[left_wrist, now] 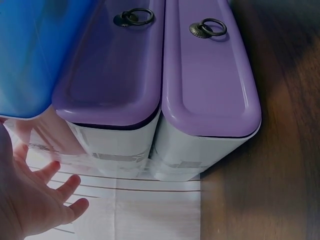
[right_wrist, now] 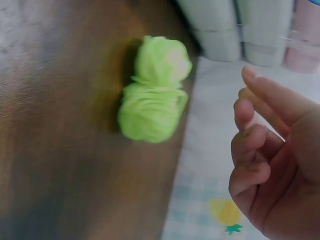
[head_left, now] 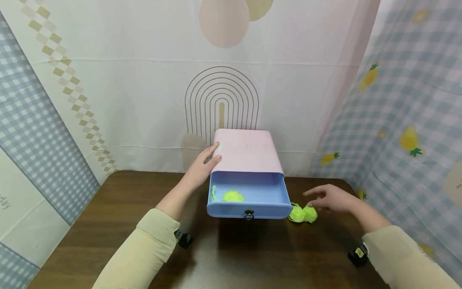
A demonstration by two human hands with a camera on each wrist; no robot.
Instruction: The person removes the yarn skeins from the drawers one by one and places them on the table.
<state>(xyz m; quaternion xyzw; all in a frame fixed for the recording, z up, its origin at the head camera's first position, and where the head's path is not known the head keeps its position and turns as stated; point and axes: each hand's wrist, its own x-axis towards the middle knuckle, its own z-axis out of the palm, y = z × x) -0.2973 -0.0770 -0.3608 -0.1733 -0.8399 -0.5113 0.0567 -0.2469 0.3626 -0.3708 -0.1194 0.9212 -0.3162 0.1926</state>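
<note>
My left hand [head_left: 201,167] rests on the left edge of the pink top of a small drawer cabinet [head_left: 249,150], its fingers spread. The blue top drawer [head_left: 267,194] is pulled out. Inside it lie a bright green yarn ball [head_left: 233,196] and a short loose green strand [head_left: 214,192]. My right hand [head_left: 333,198] hovers just above and right of two green yarn balls [head_left: 303,213], which sit side by side on the table. In the right wrist view, its fingers are loosely bent, hold nothing and stand apart from the yarn [right_wrist: 152,112].
Two closed purple drawers [left_wrist: 212,75] with ring pulls sit below the blue one in the left wrist view. The cabinet stands on a dark wooden table [head_left: 151,257]. Behind it hangs a patterned white cloth [head_left: 151,100]; checked cloth [head_left: 397,100] hangs on the right.
</note>
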